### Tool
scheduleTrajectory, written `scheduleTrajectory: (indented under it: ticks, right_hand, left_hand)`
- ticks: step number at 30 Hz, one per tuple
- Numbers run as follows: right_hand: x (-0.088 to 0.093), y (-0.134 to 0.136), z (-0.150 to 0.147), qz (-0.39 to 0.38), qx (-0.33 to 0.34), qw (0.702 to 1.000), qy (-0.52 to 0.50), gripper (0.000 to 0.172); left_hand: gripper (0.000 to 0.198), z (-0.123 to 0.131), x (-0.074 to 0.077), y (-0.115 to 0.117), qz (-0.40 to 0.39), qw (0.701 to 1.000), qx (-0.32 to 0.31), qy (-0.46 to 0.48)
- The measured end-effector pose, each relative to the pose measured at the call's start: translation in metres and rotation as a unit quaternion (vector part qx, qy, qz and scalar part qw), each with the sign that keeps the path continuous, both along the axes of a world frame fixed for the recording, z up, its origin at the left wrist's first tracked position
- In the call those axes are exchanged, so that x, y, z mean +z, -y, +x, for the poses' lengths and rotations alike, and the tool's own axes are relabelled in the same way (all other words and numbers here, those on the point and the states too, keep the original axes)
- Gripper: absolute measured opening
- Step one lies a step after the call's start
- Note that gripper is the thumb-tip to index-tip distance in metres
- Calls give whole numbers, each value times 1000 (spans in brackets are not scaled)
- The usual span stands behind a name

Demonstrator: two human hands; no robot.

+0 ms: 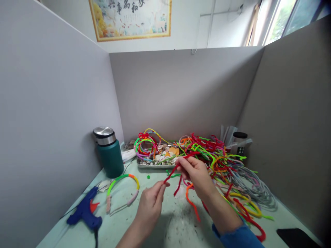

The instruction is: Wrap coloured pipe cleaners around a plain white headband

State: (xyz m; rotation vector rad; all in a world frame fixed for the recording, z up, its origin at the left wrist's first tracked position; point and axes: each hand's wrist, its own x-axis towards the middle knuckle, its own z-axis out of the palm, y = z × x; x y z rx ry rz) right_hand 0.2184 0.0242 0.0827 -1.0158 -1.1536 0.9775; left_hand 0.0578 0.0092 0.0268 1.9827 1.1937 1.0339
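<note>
My left hand (151,203) pinches the lower end of a red pipe cleaner (172,172) above the pale green table (170,224). Higher up and to the right, my right hand (195,172) grips the same red strand with its fingers closed. An orange pipe cleaner (191,201) curls on the table just under my right wrist. A big tangle of coloured pipe cleaners (222,162) lies behind and to the right of my right hand.
A blue glue gun (85,212) lies at front left, with a multicoloured wrapped headband (124,187) beside it. A teal flask (110,153) stands by the left wall. A metal tray (155,160) of small pieces sits at the back. A black phone (294,237) lies at front right.
</note>
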Motion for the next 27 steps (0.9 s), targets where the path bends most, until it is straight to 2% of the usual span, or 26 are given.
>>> scheduleTrajectory:
  ticks: [2, 6, 8, 11, 13, 16, 18, 23, 27]
  right_hand:
    - [-4, -2, -2, 0, 19, 1000, 23, 32]
    - [-16, 0, -13, 4, 121, 986, 117, 23]
    - [-21, 1, -18, 15, 126, 977, 172, 22]
    - [-27, 1, -24, 32, 99, 971, 216, 27]
    - [-29, -1, -26, 38, 90, 973, 210, 29]
    - [-33, -6, -25, 12, 90, 985, 150, 30]
    - [-36, -11, -23, -10, 74, 990, 117, 30]
    - [-41, -17, -15, 4, -17, 989, 147, 34]
    - [-43, -20, -11, 16, -57, 981, 186, 36]
  left_hand:
    - [38, 1, -4, -1, -29, 999, 7, 25]
    - [36, 2, -9, -3, -58, 997, 7, 58]
    - [36, 1, -10, -5, -59, 996, 8, 72]
    - [37, 0, -11, -7, -83, 990, 1, 116]
    - [37, 1, -12, -9, -152, 971, -33, 180]
    - [35, 4, -15, -8, -273, 907, -105, 304]
    - [32, 6, -17, -6, -308, 875, -135, 349]
    - [31, 9, -21, -6, -336, 867, -137, 342]
    - [34, 12, -22, -7, -365, 866, -130, 317]
